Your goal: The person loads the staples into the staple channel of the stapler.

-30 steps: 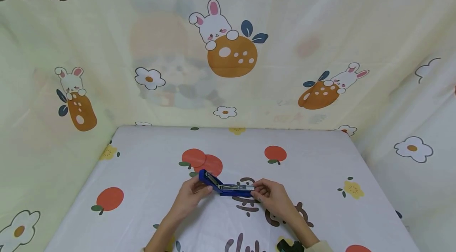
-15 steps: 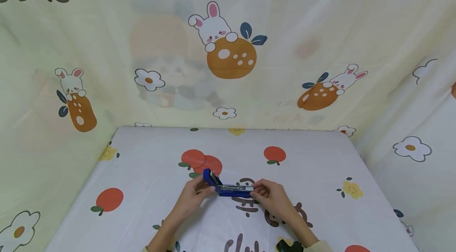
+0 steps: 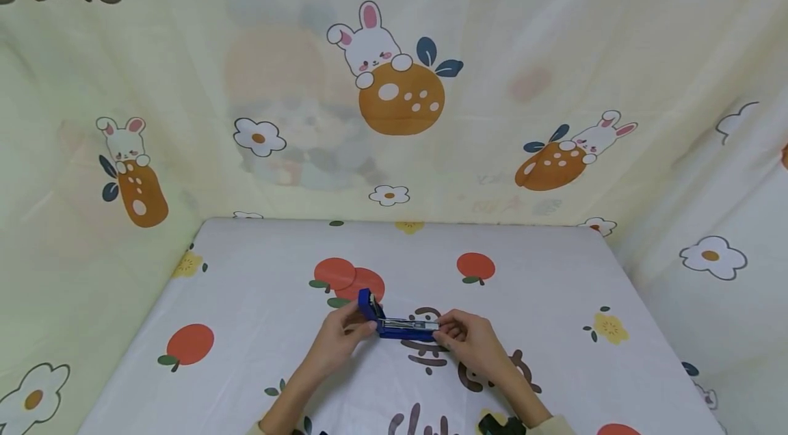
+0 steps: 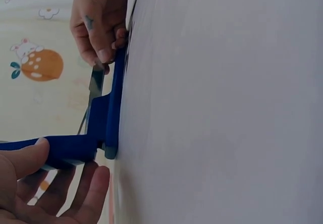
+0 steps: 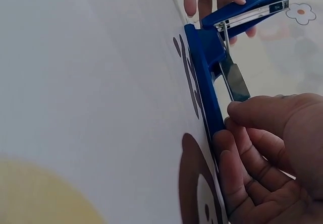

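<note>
A blue stapler (image 3: 406, 334) lies on the table with its top arm swung up and back, baring the metal staple tray (image 3: 409, 324). My left hand (image 3: 338, 339) grips the raised top arm (image 4: 70, 148), thumb on one face and fingers behind it. At the stapler's other end, my right hand (image 3: 470, 339) pinches the front of the tray and base between thumb and fingers. In the right wrist view the stapler base (image 5: 204, 77) runs along the tabletop, and the tray (image 5: 234, 80) stands angled a little away from it.
A white cloth (image 3: 246, 284) printed with fruit and flowers covers the table. Curtains (image 3: 480, 168) with rabbit prints hang at the back and both sides. A small black object (image 3: 501, 425) sits at the near edge beside the right sleeve.
My left hand has moved slightly right and tipped the stapler's top arm more upright. The right hand and the base have stayed in place.
</note>
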{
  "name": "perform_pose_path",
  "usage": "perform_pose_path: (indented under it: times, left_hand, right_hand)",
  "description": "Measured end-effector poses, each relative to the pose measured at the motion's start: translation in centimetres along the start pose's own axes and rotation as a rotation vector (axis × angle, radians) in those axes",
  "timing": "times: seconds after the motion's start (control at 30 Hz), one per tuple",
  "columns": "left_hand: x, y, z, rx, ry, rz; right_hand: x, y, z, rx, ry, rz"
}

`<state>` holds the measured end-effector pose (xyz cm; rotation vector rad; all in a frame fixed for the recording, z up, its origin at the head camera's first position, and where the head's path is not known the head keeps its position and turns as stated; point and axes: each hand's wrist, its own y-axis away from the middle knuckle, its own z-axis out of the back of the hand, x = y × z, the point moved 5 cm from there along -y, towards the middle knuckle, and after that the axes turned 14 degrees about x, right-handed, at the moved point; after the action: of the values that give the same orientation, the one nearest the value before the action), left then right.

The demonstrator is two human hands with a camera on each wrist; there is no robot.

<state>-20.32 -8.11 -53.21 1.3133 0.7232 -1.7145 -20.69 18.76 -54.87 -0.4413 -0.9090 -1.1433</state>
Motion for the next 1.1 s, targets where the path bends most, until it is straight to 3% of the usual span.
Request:
perform_pose_path:
  times: [0.53, 1.1]
  left_hand:
    - [-0.02, -0.10, -0.52, 0.000, -0.082, 0.005]
    - [0.02, -0.40, -0.93, 0.015, -0.109, 0.008]
  right_hand:
    - [0.16, 0.36, -0.19, -0.011, -0.012, -0.004]
    - [0.11, 0.42, -0.22, -0.019, -0.015, -0.013]
